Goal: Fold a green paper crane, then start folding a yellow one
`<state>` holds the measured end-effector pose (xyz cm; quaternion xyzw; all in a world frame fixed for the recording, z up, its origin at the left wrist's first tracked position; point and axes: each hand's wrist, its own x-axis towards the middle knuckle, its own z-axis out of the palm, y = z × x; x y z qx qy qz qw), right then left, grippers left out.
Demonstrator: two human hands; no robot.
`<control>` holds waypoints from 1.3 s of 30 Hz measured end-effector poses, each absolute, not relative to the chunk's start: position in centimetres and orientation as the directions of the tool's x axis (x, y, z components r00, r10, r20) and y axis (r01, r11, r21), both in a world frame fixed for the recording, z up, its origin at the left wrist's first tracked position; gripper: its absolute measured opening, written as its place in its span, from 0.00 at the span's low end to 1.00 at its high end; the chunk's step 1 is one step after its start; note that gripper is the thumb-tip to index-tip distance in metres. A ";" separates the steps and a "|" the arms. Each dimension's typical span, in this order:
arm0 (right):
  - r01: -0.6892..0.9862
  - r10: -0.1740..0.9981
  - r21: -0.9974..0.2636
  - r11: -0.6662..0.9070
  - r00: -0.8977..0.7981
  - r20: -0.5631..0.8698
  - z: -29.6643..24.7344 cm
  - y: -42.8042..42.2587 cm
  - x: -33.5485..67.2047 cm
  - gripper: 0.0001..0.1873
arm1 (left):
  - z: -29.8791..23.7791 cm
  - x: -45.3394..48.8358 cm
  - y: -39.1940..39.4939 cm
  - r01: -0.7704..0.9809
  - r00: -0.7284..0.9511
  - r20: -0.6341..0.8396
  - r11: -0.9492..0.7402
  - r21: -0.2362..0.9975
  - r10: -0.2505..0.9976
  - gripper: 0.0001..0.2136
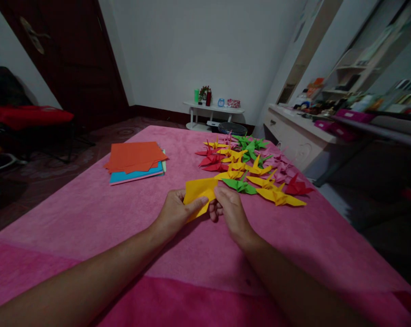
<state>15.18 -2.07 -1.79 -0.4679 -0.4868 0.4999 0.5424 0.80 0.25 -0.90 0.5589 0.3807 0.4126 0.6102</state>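
A folded piece of yellow origami paper [198,190] is held up just above the pink cloth [130,236]. My left hand [178,209] grips its left side, thumb pressed flat across the front and the other fingers hidden behind. At the paper's right edge, my right hand [229,206] pinches the upper corner between thumb and fingers, with the lower fingers curled beneath. Just beyond my right hand lie folded paper cranes: a green crane [241,185], a yellow crane [280,196] and several more in red, pink, yellow and green.
A stack of coloured paper sheets, orange sheets [134,155] over blue ones [137,175], lies at the left of the bed-like surface. Beyond stands a low white table [214,108] with small items. A cluttered white dresser [297,131] is at right, a dark door [62,54] at left.
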 end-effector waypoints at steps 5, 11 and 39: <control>-0.007 0.990 -0.995 0.104 0.096 0.103 -1.7 -2.0 15.0 0.16 | -1.3 0.8 0.7 -0.098 0.472 -0.027 0.083 0.992 0.881 0.14; -0.008 0.971 -0.988 0.153 0.186 0.149 -1.4 -2.0 15.3 0.14 | -0.7 0.2 1.2 -0.044 0.491 -0.056 0.089 0.995 0.869 0.14; -0.084 0.906 -0.971 0.222 0.387 0.173 -1.3 -2.2 15.2 0.13 | -0.1 -0.4 2.4 -0.453 0.281 -0.094 0.218 0.864 0.955 0.11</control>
